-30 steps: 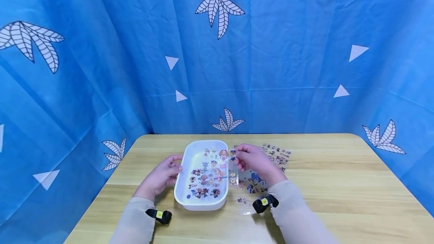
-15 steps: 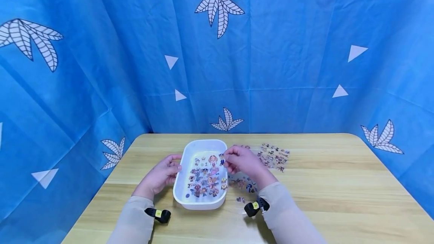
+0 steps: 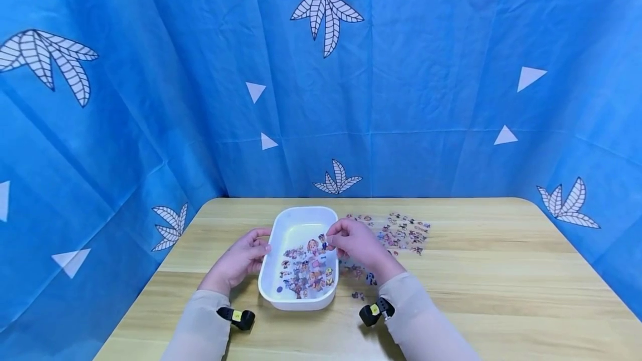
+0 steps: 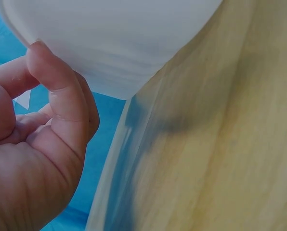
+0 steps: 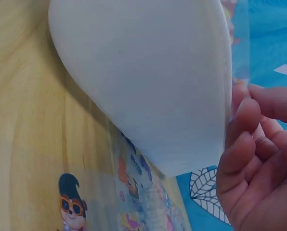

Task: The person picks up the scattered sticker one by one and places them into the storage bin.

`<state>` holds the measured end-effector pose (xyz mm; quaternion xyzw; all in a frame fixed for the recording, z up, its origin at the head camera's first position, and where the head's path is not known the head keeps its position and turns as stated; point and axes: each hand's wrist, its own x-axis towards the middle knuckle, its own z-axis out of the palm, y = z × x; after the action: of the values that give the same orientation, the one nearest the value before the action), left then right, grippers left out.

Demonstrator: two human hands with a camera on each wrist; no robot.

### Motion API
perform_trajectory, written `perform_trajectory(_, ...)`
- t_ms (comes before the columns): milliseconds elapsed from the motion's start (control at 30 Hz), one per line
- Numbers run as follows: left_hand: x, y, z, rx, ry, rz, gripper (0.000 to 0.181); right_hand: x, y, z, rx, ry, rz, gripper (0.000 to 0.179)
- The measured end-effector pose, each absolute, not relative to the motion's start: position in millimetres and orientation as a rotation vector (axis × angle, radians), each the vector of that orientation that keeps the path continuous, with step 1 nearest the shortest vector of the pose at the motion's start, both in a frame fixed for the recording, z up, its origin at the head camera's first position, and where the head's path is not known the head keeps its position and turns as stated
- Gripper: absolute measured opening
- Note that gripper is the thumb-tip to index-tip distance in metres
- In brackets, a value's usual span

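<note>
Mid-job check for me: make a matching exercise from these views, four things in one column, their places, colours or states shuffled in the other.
Column one
1. left hand
2. right hand
3. tub
4. curtain

Column two
A. blue, printed with leaves and triangles
B. pinching a clear sticker sheet
C. white, open at the top
D. holding the tub at its left edge

Right pairs: 1-D, 2-B, 3-C, 4-A
</note>
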<state>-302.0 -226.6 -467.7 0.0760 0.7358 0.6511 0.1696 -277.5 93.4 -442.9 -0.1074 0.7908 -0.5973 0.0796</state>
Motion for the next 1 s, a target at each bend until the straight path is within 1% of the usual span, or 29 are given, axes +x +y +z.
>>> perform_trajectory(200, -301.5, -225.7, -467.3, 0.193, 2.109, 1.842, 0.053, -275.8, 90.5, -442.7, -0.318, 2.418, -1.732, 0.006)
perform_trajectory(500, -301.6, -225.3, -467.3, 0.181, 2.098, 1.855, 0.055, -277.9, 100.7, -438.5, -0.337, 2.398, -1.713, 0.020)
perform_trajectory(800, -300.6, -224.9, -466.7, 0.172, 2.104, 1.842, 0.056, -279.6, 121.1, -435.8, -0.368, 2.399, -1.740, 0.021)
perform_trajectory(1000, -300.8, -224.8, -465.7, 0.181, 2.099, 1.849, 0.055, -280.1, 138.3, -434.5, -0.321, 2.393, -1.769, 0.021)
